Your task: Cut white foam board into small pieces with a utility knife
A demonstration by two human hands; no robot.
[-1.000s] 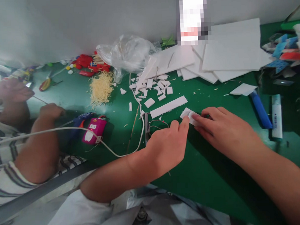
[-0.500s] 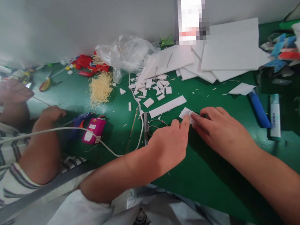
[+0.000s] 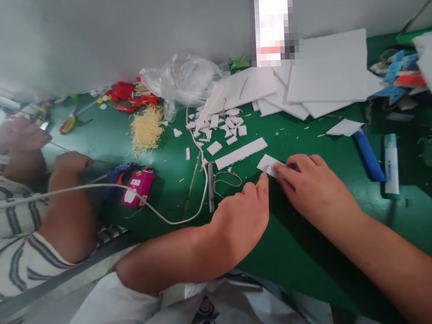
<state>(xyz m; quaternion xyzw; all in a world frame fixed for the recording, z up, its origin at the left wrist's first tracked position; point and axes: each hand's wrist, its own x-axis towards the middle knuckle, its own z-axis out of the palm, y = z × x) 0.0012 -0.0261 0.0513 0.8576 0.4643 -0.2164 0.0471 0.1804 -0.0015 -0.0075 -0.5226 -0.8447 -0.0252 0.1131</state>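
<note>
My right hand (image 3: pixel 310 182) has its fingers closed on a small white foam board piece (image 3: pixel 272 169), pressing it down on the green table. That piece overlaps another small white piece (image 3: pixel 265 161). My left hand (image 3: pixel 241 213) is closed just to the left of them, its index finger pointing towards the pieces. A bit of yellow (image 3: pixel 258 183) shows at its fingers; the rest of that thing is hidden inside the hand. Beyond my left hand lies a long white foam board strip (image 3: pixel 241 153), with many foam scraps (image 3: pixel 218 126) behind it.
White boards (image 3: pixel 326 69) are stacked at the back beside a clear plastic bag (image 3: pixel 184 80). A white cable (image 3: pixel 183 221) loops left past a pink power strip (image 3: pixel 138 187). A glue stick (image 3: pixel 391 166) and blue-handled tool (image 3: pixel 369 155) lie right. Another person's hand (image 3: pixel 72 159) is at left.
My left hand has drawn back slightly from the foam pieces, and a bit of yellow now shows at its fingers. My right hand stays on the piece.
</note>
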